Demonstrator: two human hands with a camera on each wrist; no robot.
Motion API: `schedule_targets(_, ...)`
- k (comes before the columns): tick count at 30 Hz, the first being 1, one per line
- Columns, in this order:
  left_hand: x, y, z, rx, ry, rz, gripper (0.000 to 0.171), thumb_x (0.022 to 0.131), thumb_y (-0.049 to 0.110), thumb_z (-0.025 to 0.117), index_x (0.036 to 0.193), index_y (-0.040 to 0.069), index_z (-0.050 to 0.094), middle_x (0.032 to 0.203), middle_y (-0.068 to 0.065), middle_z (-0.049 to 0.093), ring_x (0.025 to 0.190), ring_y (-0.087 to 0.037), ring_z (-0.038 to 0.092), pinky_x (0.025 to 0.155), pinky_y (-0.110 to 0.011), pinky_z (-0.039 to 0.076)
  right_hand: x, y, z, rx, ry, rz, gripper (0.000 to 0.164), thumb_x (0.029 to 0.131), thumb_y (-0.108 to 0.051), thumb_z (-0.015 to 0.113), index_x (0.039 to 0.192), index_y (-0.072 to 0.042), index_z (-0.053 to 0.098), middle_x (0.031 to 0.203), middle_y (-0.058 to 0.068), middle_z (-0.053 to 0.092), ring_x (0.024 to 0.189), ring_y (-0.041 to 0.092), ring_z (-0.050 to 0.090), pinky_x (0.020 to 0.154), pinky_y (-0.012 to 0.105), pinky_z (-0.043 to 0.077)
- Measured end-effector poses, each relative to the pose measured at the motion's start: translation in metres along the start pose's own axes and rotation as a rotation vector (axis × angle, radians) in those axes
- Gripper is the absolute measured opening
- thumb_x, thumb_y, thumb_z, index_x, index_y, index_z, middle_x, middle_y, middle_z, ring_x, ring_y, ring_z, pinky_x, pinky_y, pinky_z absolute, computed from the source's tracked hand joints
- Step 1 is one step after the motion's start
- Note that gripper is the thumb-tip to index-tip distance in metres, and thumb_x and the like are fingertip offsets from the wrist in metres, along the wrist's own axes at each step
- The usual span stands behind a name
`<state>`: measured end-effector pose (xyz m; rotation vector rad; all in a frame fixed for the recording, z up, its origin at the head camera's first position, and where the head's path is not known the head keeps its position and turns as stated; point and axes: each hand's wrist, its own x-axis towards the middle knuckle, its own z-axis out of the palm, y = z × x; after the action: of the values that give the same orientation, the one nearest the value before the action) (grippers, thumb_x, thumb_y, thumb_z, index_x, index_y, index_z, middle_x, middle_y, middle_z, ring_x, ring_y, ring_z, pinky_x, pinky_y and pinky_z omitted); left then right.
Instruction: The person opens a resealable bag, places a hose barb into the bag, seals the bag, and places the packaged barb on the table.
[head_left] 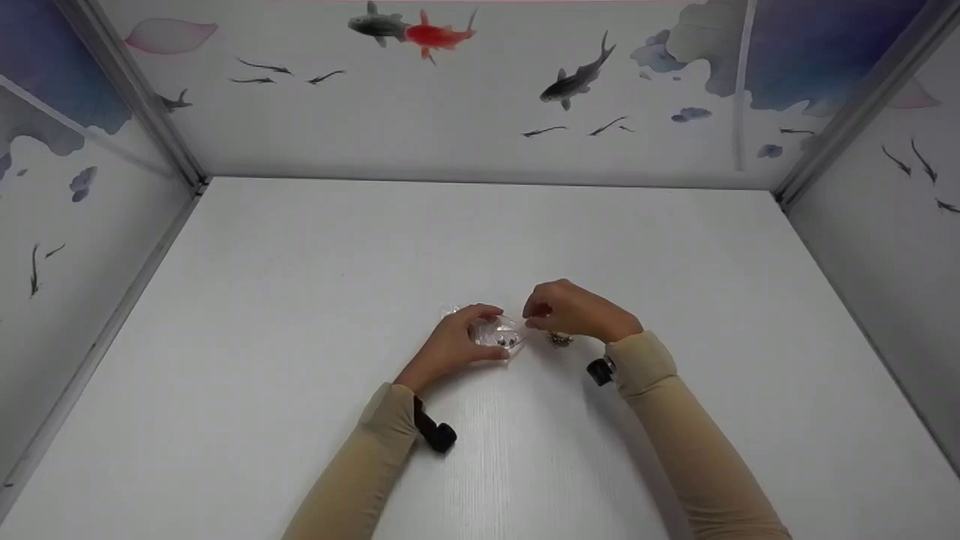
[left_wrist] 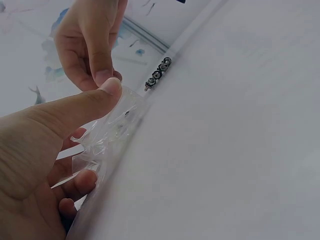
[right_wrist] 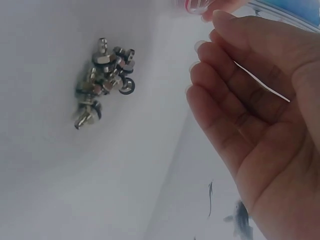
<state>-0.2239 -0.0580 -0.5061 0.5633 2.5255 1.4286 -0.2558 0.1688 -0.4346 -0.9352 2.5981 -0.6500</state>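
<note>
On our smooth white table (head_left: 300,300), our right hand (head_left: 576,309) bends its fingers, holding what, if anything, we cannot tell; our left hand (head_left: 450,341) curls round a crinkled clear plastic bag (head_left: 491,329). Near it lie silvery, black-ringed metal fittings (right_wrist: 103,84). Squeezing could buckle the bag, spilling the small dark pieces (head_left: 501,342) inside.

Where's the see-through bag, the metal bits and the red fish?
See-through bag (head_left: 492,331): head view, on its clear plastic.
Metal bits (right_wrist: 106,85): right wrist view, middle of the pile.
Red fish (head_left: 437,36): head view, middle of its body.
</note>
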Motion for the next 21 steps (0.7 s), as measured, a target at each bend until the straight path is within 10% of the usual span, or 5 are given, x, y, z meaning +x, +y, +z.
schedule_targets(21,-0.001,0.002,0.000,-0.010,0.003,-0.028,0.065,0.072,0.033,0.085,0.130,0.020,0.058,0.132,-0.001,0.059,0.121,-0.019,0.051,0.102,-0.040,0.040,-0.012,0.024,-0.001,-0.017,-0.018,0.134,0.013,0.089,-0.015,0.068,0.099,-0.009,0.073,0.095,0.003,0.070,0.084,0.015,0.062,0.080,0.034,0.053)
